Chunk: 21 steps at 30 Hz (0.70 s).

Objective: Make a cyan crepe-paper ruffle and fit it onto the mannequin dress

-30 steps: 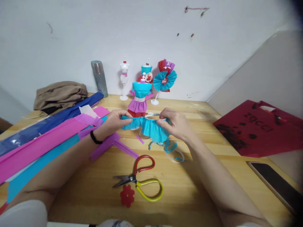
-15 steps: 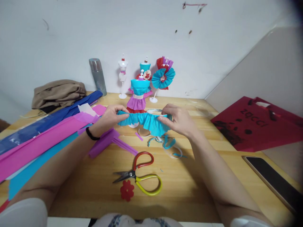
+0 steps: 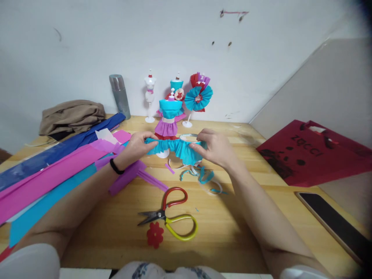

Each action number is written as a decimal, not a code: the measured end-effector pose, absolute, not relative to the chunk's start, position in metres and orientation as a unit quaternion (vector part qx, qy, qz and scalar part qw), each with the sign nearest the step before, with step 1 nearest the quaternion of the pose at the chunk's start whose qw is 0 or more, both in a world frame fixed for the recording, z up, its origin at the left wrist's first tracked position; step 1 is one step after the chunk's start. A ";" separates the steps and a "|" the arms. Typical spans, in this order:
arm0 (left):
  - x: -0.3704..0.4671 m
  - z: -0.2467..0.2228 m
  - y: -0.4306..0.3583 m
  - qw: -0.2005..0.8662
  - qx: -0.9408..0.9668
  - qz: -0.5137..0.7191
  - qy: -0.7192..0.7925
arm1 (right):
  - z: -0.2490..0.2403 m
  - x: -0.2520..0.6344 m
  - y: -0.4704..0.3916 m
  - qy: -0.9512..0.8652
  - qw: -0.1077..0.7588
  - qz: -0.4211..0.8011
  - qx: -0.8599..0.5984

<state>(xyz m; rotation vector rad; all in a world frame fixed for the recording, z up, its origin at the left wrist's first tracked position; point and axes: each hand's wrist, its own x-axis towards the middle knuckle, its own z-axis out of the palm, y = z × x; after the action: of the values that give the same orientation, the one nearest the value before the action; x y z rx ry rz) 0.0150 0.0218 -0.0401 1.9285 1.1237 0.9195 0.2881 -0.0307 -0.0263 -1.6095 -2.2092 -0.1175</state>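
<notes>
A gathered strip of turquoise crepe paper (image 3: pixel 181 151) is stretched between my two hands above the table. My left hand (image 3: pixel 138 145) pinches its left end between thumb and fingers. At the other end my right hand (image 3: pixel 213 147) grips the upper edge, and its fingers hide part of the strip. Just behind stands a small dress form (image 3: pixel 170 110) in a turquoise top and a tiered purple and red skirt. A roll of tape (image 3: pixel 188 136) lies partly hidden behind the strip. Closer to me are scissors (image 3: pixel 165 214) with red and yellow handles and a red paper flower (image 3: pixel 155 235).
Crepe paper sheets (image 3: pixel 55 164) and a brown cloth (image 3: pixel 72 116) cover the left side. A flask (image 3: pixel 119 97) and more dress forms (image 3: pixel 149 97) line the wall. Paper scraps (image 3: pixel 205 175) lie mid-table. A red bag (image 3: pixel 314 153) and a phone (image 3: pixel 328 223) are on the right.
My right hand has shifted slightly left, and the ruffled strip spans a little less width. Both hands keep their hold; the camera view has moved slightly.
</notes>
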 end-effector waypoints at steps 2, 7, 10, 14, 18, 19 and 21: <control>0.015 -0.040 0.021 0.362 0.745 0.351 0.437 | -0.026 0.287 -0.031 -0.789 0.200 -0.032 -0.579; 0.008 -0.029 0.020 0.441 0.726 0.311 0.427 | -0.019 0.290 -0.040 -0.805 0.220 0.053 -0.549; -0.004 -0.015 0.022 0.481 0.739 0.264 0.391 | -0.012 0.292 -0.048 -0.834 0.230 0.130 -0.484; -0.021 -0.001 0.029 0.424 0.836 0.153 0.314 | -0.013 0.286 -0.053 -0.870 0.170 0.265 -0.379; -0.030 -0.002 0.037 0.362 0.893 0.057 0.260 | -0.030 0.270 -0.053 -0.876 0.063 0.326 -0.349; -0.031 -0.004 0.039 0.355 0.897 0.038 0.260 | -0.034 0.266 -0.053 -0.874 0.046 0.337 -0.347; -0.032 -0.009 0.041 0.346 0.901 0.010 0.261 | -0.039 0.260 -0.053 -0.870 0.029 0.358 -0.339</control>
<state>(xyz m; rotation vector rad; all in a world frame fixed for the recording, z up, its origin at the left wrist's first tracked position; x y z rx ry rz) -0.0323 0.0409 -0.0085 2.3389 0.6783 0.0250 0.2598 -0.0532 -0.0393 -1.0444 -2.6829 1.1027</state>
